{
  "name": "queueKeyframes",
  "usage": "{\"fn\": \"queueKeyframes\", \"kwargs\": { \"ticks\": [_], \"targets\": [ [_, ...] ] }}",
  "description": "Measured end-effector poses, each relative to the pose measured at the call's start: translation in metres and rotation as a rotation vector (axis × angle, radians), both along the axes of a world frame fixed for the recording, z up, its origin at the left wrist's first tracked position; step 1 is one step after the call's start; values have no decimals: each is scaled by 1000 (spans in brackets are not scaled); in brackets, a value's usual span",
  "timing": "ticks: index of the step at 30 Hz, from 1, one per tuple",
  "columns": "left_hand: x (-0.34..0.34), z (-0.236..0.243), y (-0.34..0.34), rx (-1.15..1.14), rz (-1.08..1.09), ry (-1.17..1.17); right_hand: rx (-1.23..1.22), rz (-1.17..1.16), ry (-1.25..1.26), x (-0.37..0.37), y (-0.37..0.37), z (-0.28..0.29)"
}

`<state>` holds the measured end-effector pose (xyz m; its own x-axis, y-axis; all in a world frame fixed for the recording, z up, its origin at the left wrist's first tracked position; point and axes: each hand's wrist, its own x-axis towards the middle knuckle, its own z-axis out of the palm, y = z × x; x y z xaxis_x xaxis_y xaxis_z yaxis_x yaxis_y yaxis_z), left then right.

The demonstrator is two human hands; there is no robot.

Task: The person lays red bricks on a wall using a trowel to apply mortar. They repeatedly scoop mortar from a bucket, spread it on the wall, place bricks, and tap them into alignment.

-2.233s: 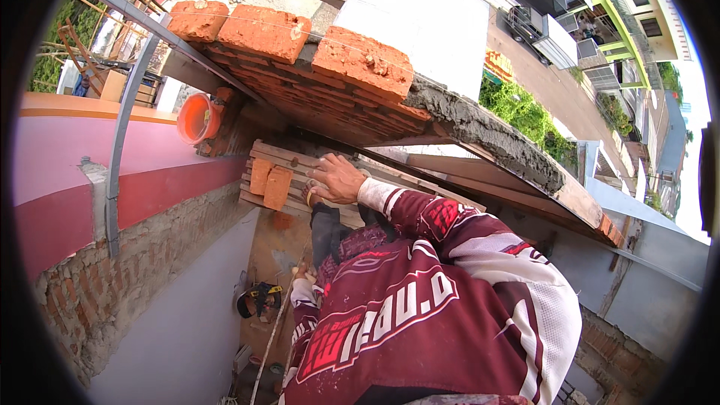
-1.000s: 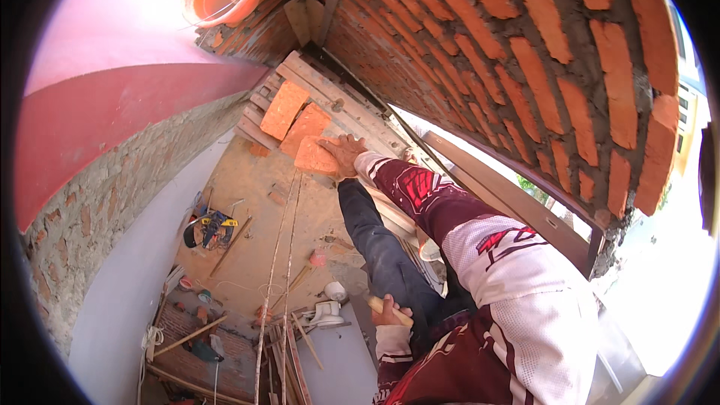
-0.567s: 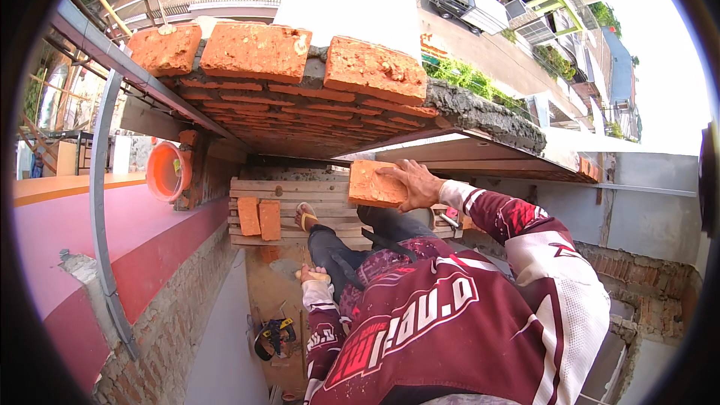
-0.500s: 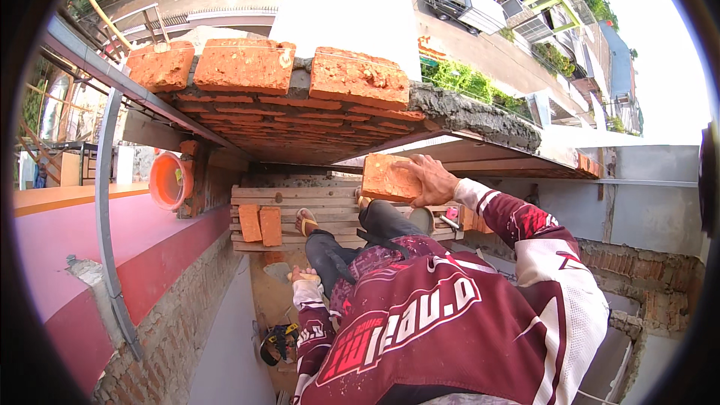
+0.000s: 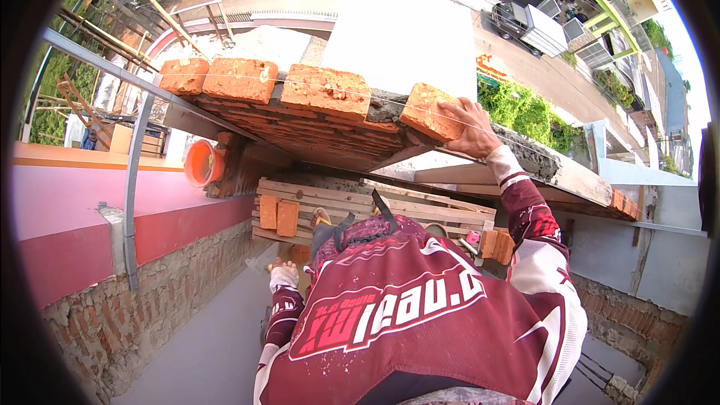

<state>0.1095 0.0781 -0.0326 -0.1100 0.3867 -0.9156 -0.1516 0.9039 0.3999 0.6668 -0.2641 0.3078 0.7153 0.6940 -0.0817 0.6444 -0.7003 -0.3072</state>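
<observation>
My right hand (image 5: 472, 129) grips the right end of an orange brick (image 5: 430, 111), fingers over its top. That brick is at the top of the brick wall (image 5: 322, 133), slightly tilted, with grey mortar (image 5: 385, 109) showing between it and the neighbouring laid brick (image 5: 326, 91). Low at my left side, my left hand (image 5: 282, 271) is closed, and a grey trowel blade (image 5: 262, 258) sticks out beside it; the handle is mostly hidden by the fingers. A thin string line runs along the tops of the laid bricks.
Below me is a plank platform (image 5: 352, 206) with two loose bricks (image 5: 278, 215) on its left and more bricks (image 5: 496, 245) on its right. An orange bucket (image 5: 204, 163) hangs near a metal frame (image 5: 137, 180) at left. Beyond the wall lies a street with a parked truck (image 5: 529, 26).
My right hand has carried the brick up and forward from above the platform onto the wall top. My body leans nearer the wall; the left hand stays low with the trowel.
</observation>
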Motion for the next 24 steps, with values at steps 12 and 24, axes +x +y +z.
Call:
{"fn": "queueKeyframes", "kwargs": {
  "ticks": [12, 24],
  "targets": [
    [2, -28, -75, -74, -142, 24, 17, 174, -47, 24, 24, -10],
    [-14, -43, -94, -159, 19, 73, 21, 228, -84, 25, 37, -27]
  ]
}}
